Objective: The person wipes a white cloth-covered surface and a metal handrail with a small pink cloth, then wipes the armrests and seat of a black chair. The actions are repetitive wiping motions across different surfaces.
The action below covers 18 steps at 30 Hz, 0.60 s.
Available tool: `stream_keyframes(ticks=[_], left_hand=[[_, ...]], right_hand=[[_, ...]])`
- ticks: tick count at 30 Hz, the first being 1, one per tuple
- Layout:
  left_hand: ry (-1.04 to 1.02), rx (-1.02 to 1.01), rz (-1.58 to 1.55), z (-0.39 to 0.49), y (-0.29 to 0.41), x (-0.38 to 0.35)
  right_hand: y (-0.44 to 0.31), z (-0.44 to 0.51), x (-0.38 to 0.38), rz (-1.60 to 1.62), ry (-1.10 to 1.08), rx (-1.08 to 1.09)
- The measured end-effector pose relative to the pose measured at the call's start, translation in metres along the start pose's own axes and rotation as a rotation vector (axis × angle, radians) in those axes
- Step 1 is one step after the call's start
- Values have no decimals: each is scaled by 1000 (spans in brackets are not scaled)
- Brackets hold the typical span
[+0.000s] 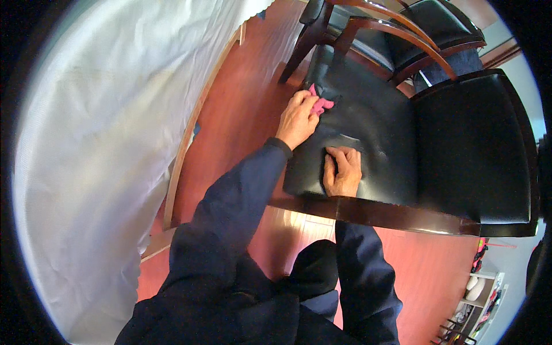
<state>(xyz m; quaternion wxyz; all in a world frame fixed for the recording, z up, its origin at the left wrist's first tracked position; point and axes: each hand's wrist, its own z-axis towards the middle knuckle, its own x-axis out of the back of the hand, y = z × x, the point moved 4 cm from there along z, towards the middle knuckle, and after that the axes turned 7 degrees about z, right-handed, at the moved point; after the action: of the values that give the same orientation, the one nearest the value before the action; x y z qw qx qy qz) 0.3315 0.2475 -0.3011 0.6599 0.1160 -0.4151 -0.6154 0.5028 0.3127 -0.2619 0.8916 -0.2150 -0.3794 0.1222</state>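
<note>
My left hand holds a crumpled pink cloth against the front part of a black padded chair seat, which looks like leather or imitation leather. Part of the cloth is hidden under the fingers. Lower on the same seat rests my right hand, its fingers curled down and its palm out of sight. The dark wooden armrest crosses over my right wrist, so that forearm passes beneath it. Faint creases and a bright reflection show in the seat between the two hands.
A table under a white cloth stands along the left. The chair's black backrest rises at the right, with the far curved armrest beyond the seat. Another black chair stands close behind. Low shelves hold items at lower right, above reddish floorboards.
</note>
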Motion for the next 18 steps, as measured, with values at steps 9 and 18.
stream_keyframes(ticks=[9, 18], left_hand=[[202, 312, -409, -117, 63, 64], [51, 686, -488, -137, 26, 54]], right_hand=[[-1, -2, 3, -23, 53, 65], [3, -6, 2, -84, 23, 56]])
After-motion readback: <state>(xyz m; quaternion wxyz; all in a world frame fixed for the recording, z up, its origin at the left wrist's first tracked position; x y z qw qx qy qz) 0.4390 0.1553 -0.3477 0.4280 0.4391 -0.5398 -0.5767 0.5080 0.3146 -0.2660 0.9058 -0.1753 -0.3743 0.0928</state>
